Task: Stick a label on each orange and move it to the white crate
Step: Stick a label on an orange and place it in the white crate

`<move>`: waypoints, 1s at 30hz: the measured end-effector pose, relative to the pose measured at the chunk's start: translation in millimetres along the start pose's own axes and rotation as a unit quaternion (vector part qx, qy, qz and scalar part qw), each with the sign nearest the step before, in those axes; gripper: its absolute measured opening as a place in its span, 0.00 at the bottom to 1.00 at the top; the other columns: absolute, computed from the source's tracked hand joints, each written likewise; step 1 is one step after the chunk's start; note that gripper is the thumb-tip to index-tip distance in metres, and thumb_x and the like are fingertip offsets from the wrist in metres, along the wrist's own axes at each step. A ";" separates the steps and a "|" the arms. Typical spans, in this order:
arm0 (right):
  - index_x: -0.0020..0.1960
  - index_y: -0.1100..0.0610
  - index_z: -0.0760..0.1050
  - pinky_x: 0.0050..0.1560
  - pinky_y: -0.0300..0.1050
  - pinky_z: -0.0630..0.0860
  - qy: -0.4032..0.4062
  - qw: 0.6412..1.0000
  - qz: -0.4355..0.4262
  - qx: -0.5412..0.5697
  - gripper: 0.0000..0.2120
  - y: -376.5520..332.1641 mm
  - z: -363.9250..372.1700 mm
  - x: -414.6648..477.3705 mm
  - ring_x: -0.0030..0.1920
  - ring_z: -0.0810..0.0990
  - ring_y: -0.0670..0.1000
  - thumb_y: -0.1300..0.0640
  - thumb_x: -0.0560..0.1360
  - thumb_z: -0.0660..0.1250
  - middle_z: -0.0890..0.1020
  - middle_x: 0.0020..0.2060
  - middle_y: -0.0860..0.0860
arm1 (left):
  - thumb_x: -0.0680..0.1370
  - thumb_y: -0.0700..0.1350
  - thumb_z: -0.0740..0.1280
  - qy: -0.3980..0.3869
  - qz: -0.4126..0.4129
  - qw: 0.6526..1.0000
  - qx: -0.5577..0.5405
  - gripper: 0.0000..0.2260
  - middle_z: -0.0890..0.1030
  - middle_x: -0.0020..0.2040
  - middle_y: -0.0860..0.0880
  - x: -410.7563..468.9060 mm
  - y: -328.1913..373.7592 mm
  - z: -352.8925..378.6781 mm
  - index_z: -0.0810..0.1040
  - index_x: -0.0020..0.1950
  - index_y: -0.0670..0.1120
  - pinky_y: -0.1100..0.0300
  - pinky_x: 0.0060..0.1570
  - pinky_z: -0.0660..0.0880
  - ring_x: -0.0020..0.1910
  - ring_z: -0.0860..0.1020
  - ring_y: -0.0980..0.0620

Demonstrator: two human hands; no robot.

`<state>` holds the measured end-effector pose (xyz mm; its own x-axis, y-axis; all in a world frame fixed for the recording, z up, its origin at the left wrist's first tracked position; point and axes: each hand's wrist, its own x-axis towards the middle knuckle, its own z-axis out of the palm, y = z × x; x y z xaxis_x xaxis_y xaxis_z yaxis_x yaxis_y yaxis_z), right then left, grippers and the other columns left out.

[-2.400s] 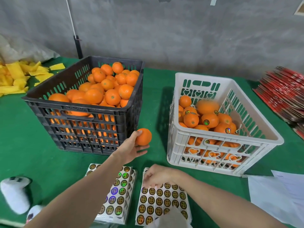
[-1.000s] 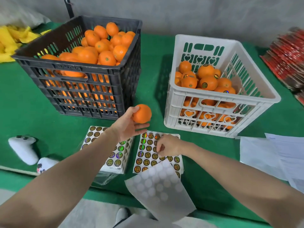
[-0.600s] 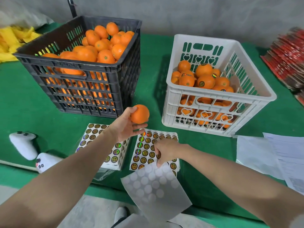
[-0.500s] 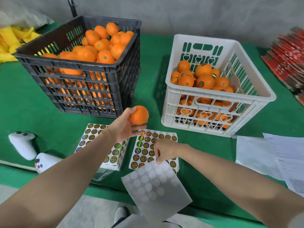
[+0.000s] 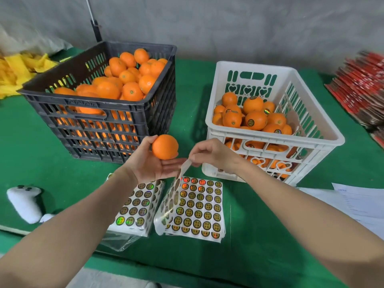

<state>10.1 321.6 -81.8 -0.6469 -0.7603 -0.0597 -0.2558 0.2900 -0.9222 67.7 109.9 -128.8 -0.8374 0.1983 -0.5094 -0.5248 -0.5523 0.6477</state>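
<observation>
My left hand [image 5: 153,166] holds an orange [image 5: 165,146] with no label showing, thumb and fingers clamped round it, near the white crate [image 5: 274,141]. My right hand [image 5: 209,154] pinches the lifted corner of a label sheet [image 5: 170,202]. Judged step: fetching a label. Next, peel one free and press it on.

A: Surface?
B: Green felt-covered table [image 5: 41,167].
A: On it, back row?
B: Black slatted plastic crate [image 5: 91,129] left, white slatted plastic crate [image 5: 276,140] right, apart. Yellow bag pile [image 5: 16,71] far left, red printed stack [image 5: 361,88] far right.
A: Front?
B: Two stacks of round-label sheets [image 5: 199,206] side by side, white game controller [image 5: 26,201] left, white paper sheets [image 5: 353,204] right.
</observation>
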 end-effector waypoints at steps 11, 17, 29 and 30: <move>0.55 0.55 0.69 0.40 0.39 0.76 -0.009 0.992 0.007 0.128 0.24 -0.2 -8.9 15.2 0.45 0.77 0.50 0.80 0.69 0.63 0.79 0.50 0.52 | 0.49 0.60 0.82 -0.072 0.088 0.981 0.159 0.46 0.83 0.54 0.42 -14.0 43.9 24.7 0.73 0.61 0.44 0.51 0.52 0.78 0.53 0.82 0.43; 0.48 0.51 0.69 0.43 0.45 0.78 0.038 0.999 0.013 0.027 0.21 -12.9 -8.5 22.2 0.42 0.78 0.50 0.71 0.67 0.73 0.76 0.50 0.50 | 0.48 0.60 0.82 -0.077 0.079 0.980 0.168 0.45 0.84 0.51 0.42 -7.4 47.0 26.8 0.74 0.60 0.44 0.50 0.47 0.80 0.49 0.83 0.44; 0.47 0.53 0.80 0.44 0.37 0.78 0.166 0.983 -0.023 -0.075 0.08 -11.7 3.6 25.4 0.39 0.79 0.44 0.65 0.73 0.70 0.80 0.37 0.44 | 0.46 0.60 0.83 -0.098 0.060 0.981 0.159 0.48 0.84 0.51 0.40 3.3 57.3 23.1 0.74 0.60 0.43 0.52 0.46 0.80 0.48 0.83 0.43; 0.48 0.55 0.81 0.42 0.33 0.77 0.166 0.982 -0.015 -0.086 0.07 -11.0 4.3 26.1 0.38 0.78 0.41 0.64 0.73 0.70 0.80 0.37 0.43 | 0.45 0.60 0.83 -0.098 0.057 0.979 0.168 0.48 0.84 0.51 0.40 3.7 57.9 23.0 0.74 0.60 0.43 0.51 0.47 0.80 0.48 0.83 0.43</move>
<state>-0.9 296.1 -74.9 -0.8291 -0.5460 0.1206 -0.3773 0.3872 -0.8413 30.7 97.2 -80.2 -0.8893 0.3209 -0.3259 -0.4198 -0.2896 0.8602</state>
